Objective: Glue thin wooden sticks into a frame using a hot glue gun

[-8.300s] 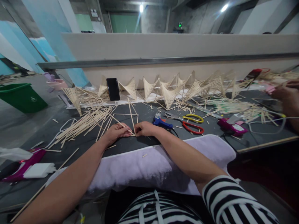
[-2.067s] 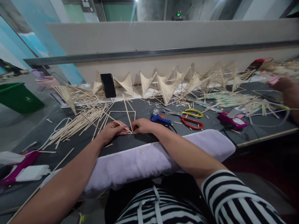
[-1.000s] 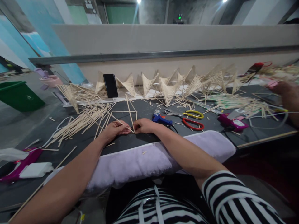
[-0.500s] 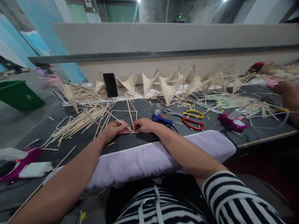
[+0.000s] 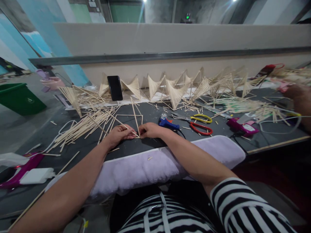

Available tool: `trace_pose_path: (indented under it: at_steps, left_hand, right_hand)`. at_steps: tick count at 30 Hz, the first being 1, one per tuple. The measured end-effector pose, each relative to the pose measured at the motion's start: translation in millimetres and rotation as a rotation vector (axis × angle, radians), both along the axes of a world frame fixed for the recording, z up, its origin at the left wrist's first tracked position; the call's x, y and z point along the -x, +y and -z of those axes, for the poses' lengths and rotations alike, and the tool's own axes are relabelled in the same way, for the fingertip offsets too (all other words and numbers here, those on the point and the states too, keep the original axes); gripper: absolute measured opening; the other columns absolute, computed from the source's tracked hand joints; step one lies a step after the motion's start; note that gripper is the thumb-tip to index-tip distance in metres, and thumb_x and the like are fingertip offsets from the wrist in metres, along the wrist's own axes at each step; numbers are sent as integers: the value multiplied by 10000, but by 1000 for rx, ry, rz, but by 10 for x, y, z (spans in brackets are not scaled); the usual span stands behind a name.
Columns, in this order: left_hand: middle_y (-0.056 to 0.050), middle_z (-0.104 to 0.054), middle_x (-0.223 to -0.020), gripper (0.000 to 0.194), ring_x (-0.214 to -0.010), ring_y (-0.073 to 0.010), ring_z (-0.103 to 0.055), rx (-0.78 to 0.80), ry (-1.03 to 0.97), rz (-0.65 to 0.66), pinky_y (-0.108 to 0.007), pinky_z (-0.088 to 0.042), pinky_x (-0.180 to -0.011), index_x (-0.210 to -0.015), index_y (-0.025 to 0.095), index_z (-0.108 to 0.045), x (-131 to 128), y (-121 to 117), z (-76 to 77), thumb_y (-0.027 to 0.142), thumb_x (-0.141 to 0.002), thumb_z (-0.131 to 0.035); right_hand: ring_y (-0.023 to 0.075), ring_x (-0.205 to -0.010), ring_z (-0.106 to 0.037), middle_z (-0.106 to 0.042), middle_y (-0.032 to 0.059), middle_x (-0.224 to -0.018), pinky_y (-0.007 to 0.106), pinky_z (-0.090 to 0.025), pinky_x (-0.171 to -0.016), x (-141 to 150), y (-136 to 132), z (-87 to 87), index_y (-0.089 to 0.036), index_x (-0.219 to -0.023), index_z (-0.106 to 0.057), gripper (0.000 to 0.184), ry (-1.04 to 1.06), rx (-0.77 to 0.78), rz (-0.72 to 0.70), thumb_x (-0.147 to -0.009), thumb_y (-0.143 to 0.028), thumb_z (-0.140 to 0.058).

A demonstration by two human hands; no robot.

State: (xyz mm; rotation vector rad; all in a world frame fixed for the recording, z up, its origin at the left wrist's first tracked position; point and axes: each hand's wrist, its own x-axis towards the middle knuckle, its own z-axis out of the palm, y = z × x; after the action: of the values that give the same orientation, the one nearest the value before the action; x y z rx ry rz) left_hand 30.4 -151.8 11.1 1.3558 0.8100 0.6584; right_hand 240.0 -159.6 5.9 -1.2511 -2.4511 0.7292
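Note:
My left hand (image 5: 121,134) pinches a thin wooden stick (image 5: 120,123) that slants down to the near corner of a stick frame (image 5: 134,112). At that same corner, the fingers of my right hand (image 5: 148,130) are closed on the frame's sticks. The frame rests on the dark tabletop, with some of its sticks rising above the table. A blue glue gun (image 5: 168,123) lies just right of my right hand. Beside it are scissors (image 5: 194,123) with one red and one yellow handle. Loose sticks (image 5: 82,127) are heaped to the left of my left hand.
Several fan-shaped stick models (image 5: 175,92) line the back, with a black phone (image 5: 115,88) propped among them. A lilac fluffy pad (image 5: 145,168) covers the front edge. Magenta devices (image 5: 243,127) sit at both sides. Another person's hand (image 5: 298,95) is at far right.

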Motion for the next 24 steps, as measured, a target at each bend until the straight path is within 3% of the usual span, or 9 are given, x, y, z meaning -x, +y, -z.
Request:
trace_pose_path:
  at_steps: [24]
  left_hand:
    - [-82, -683, -786, 262, -740, -180, -653, 4, 16, -3, -324, -526, -743, -831, 119, -586, 0, 2, -10, 332, -689, -645]
  right_hand:
    - [78, -607, -499, -595, -50, -686, 176, -275, -522, 4, -5, -12, -191, -807, -627, 189, -12, -1, 4, -645, -287, -615]
